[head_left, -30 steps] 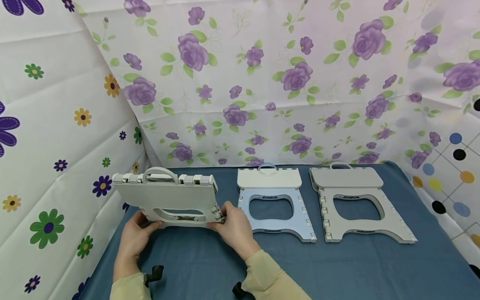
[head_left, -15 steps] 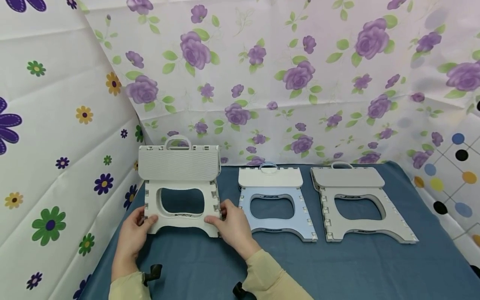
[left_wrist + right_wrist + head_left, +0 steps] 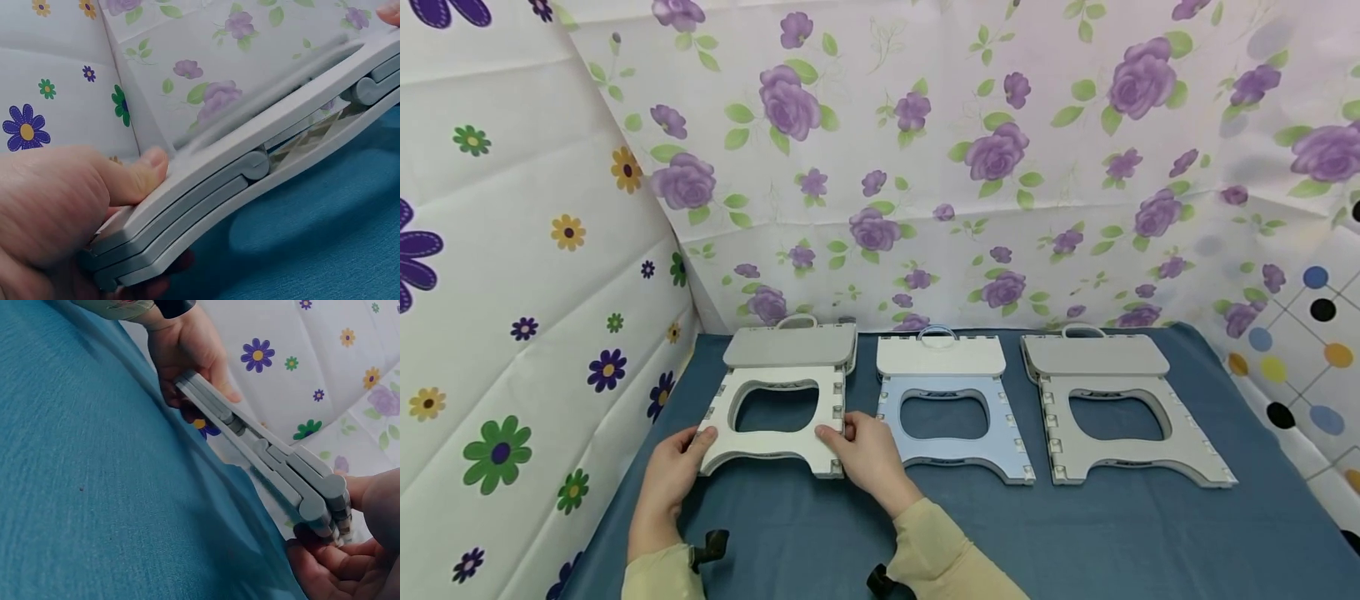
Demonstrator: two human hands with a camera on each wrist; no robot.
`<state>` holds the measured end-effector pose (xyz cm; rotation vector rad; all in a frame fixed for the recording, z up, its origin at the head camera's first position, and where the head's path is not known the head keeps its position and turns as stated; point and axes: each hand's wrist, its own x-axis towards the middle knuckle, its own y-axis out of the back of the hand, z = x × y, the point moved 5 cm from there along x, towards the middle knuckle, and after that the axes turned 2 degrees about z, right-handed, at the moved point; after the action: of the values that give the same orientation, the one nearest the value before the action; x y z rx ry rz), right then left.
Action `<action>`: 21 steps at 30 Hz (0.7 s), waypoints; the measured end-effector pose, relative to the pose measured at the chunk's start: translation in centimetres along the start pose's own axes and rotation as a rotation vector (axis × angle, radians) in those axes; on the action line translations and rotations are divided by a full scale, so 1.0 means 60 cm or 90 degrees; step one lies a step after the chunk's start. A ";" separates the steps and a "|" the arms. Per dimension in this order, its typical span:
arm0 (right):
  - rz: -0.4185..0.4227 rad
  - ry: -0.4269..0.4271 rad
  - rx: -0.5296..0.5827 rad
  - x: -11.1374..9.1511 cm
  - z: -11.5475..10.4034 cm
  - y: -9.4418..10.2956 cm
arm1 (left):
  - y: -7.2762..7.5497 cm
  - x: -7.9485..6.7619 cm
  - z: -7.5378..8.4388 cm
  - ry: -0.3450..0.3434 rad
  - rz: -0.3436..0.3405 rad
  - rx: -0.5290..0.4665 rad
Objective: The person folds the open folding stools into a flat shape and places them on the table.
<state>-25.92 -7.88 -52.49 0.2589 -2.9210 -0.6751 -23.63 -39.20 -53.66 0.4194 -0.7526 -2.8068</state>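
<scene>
A folded step stool (image 3: 775, 442), white with a grey top panel and a carry handle at its far end, is held by both hands at its near corners. My left hand (image 3: 664, 483) grips the left corner, thumb on top and fingers underneath. At the opposite corner my right hand (image 3: 871, 458) pinches it, thumb on the upper face. In the left wrist view the stool's layered legs (image 3: 206, 200) show edge-on, with the left hand (image 3: 69, 212) round one end. The right wrist view shows the near edge of the stool (image 3: 262, 450) tilted above the blue cloth.
A blue folding stool with a white top (image 3: 891, 417) lies folded just right of the held one. Farther right lies a grey folding stool (image 3: 1183, 442). Blue cloth (image 3: 1000, 542) covers the table; flowered sheets (image 3: 925, 167) hang behind and to the left.
The held stool first tipped up toward upright, its grey panel rising. It has since lowered away from me and now lies nearly level beside the blue stool; both hands keep hold of it.
</scene>
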 end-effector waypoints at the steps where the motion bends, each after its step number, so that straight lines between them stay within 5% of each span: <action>1: -0.007 -0.004 0.000 0.000 0.001 0.000 | -0.001 0.000 -0.001 0.005 -0.003 0.006; 9: -0.047 -0.012 -0.006 -0.002 0.004 -0.003 | -0.004 0.001 -0.005 0.025 0.001 0.017; 17: -0.065 -0.005 -0.043 -0.004 -0.004 -0.004 | -0.006 0.005 0.000 0.036 0.098 -0.042; 21: -0.062 0.010 -0.042 -0.003 -0.007 -0.001 | -0.009 0.005 0.000 0.024 0.103 -0.063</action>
<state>-25.64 -8.07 -52.13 0.3991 -2.8810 -0.7772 -23.96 -38.82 -53.97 0.3764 -0.6073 -2.6637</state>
